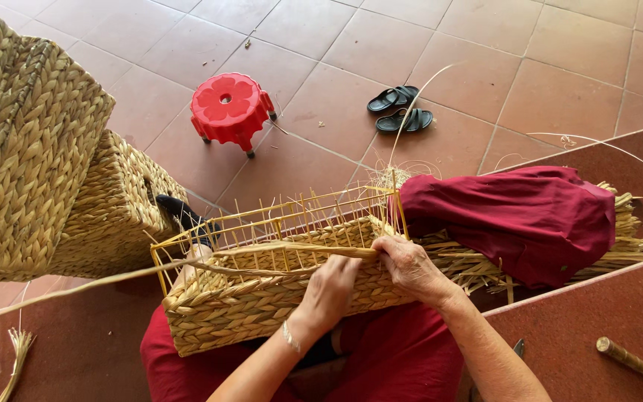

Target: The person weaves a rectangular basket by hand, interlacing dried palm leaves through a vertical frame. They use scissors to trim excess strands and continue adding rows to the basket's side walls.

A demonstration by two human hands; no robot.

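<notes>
half-woven basket (262,298): light, wire frame stiff | reed strand (292,249): pliable, likely brittle | left hand (329,290) fingers curled, grip hidden | right hand (407,264) pinching strand at rim

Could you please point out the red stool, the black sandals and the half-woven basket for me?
red stool (225,104), head view, on its round seat.
black sandals (400,109), head view, between the pair's straps.
half-woven basket (240,313), head view, on its woven front wall.

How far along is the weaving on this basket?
Done: the basket has braided lower rows. In hand: the left hand and right hand work a straw strand along the top row. Left: the yellow wire frame above stands bare.
</notes>
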